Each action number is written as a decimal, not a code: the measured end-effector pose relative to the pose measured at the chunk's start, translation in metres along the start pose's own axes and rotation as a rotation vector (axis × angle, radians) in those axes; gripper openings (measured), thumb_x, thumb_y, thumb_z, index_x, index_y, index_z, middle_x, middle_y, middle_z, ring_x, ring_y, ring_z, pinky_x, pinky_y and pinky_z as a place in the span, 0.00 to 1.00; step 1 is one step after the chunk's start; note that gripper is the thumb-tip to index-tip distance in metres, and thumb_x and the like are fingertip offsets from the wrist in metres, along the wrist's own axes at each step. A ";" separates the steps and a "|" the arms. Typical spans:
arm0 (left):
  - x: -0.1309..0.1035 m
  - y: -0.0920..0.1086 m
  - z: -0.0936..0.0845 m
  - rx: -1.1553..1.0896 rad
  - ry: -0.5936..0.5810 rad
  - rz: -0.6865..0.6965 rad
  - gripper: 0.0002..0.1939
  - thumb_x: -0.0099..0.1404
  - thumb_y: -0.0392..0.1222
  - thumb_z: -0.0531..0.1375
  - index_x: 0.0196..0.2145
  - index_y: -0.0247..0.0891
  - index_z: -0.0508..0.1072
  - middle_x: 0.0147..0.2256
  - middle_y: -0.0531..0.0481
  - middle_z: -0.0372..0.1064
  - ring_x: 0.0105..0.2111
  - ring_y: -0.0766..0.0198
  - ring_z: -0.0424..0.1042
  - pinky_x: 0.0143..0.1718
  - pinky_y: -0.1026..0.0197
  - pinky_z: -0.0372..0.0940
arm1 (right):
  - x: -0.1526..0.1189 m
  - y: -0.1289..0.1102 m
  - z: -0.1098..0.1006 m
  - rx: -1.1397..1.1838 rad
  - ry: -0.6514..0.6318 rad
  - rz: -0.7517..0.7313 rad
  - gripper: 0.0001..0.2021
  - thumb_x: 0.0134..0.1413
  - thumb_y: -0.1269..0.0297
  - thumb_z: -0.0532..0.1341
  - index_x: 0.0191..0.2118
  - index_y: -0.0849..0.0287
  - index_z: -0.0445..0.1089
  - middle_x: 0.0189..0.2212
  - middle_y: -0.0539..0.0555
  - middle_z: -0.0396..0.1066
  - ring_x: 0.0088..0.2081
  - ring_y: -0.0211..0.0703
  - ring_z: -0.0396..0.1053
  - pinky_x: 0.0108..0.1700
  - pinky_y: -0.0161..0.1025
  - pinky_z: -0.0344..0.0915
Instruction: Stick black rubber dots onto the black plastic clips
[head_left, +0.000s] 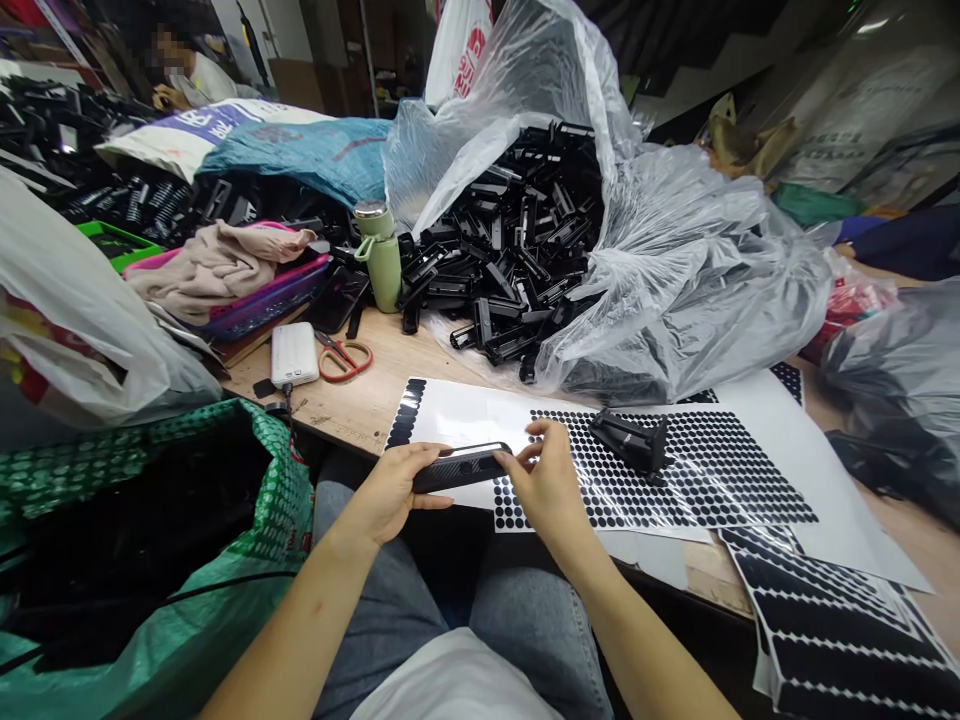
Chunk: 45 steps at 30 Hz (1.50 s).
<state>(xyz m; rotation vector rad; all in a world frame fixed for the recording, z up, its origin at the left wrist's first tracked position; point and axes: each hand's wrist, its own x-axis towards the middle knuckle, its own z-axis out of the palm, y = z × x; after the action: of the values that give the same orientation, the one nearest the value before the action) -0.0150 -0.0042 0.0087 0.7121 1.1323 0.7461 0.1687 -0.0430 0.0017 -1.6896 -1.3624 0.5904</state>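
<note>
My left hand [394, 490] grips one end of a long black plastic part [461, 468] with a ribbed, carbon-like side, held above the table's near edge. At its other end, my right hand [546, 478] has thumb and fingers closed against the tip; whether a small piece sits between them I cannot make out. Beneath the hands lies a white sheet of round black stickers [697, 465]; its left part is bare, with a strip of longer black stickers [407, 410] at the far left. A second black plastic part [634, 440] rests on the sheet.
A clear plastic bag [675, 290] spills many black parts [517, 240] across the back. Left of it stand a green bottle [384, 260], red-handled scissors [346, 360] and a white power bank [294, 353]. A green sack [277, 480] is at lower left. Another person [199, 75] sits far left.
</note>
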 end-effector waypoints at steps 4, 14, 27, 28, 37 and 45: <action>0.005 -0.003 -0.006 -0.011 0.098 0.012 0.07 0.55 0.36 0.58 0.31 0.33 0.75 0.35 0.44 0.69 0.33 0.61 0.69 0.23 0.59 0.72 | 0.015 0.040 0.009 -0.313 -0.069 0.028 0.04 0.53 0.66 0.53 0.36 0.59 0.60 0.35 0.57 0.62 0.31 0.42 0.63 0.37 0.43 0.61; 0.013 -0.003 -0.005 -0.045 0.117 0.003 0.06 0.54 0.35 0.59 0.30 0.32 0.74 0.33 0.45 0.69 0.31 0.62 0.70 0.23 0.58 0.72 | 0.020 0.060 0.008 -0.367 -0.287 -0.022 0.07 0.48 0.72 0.56 0.22 0.58 0.62 0.27 0.53 0.63 0.31 0.42 0.63 0.37 0.39 0.59; 0.009 -0.003 0.013 -0.082 0.086 0.028 0.06 0.54 0.36 0.59 0.29 0.31 0.74 0.36 0.43 0.69 0.35 0.58 0.70 0.24 0.56 0.72 | 0.007 -0.015 0.021 0.079 -0.258 -0.045 0.06 0.53 0.69 0.52 0.26 0.57 0.60 0.39 0.55 0.61 0.41 0.43 0.62 0.45 0.43 0.59; 0.009 -0.003 0.012 -0.080 0.080 0.034 0.06 0.54 0.37 0.59 0.29 0.31 0.74 0.37 0.43 0.69 0.36 0.57 0.70 0.24 0.56 0.72 | 0.007 -0.014 0.021 0.070 -0.253 -0.048 0.05 0.53 0.69 0.52 0.27 0.57 0.60 0.39 0.55 0.61 0.41 0.43 0.62 0.45 0.43 0.59; 0.002 -0.005 0.019 -0.005 0.132 0.112 0.10 0.54 0.41 0.58 0.33 0.32 0.72 0.36 0.43 0.69 0.38 0.56 0.70 0.27 0.55 0.72 | 0.004 -0.006 0.031 0.025 -0.103 -0.145 0.06 0.50 0.65 0.57 0.29 0.57 0.58 0.38 0.55 0.59 0.42 0.45 0.60 0.45 0.44 0.60; -0.080 0.028 -0.102 1.084 1.133 0.560 0.20 0.58 0.48 0.53 0.45 0.34 0.69 0.44 0.36 0.67 0.47 0.43 0.65 0.44 0.39 0.61 | -0.003 0.012 0.044 0.106 -0.140 -0.049 0.09 0.52 0.58 0.56 0.34 0.56 0.57 0.39 0.54 0.59 0.37 0.43 0.61 0.39 0.42 0.61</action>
<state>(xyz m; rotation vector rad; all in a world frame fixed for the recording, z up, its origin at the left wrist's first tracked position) -0.1366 -0.0415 0.0455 1.6514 2.5015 1.0190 0.1391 -0.0323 -0.0316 -1.5499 -1.4413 0.7517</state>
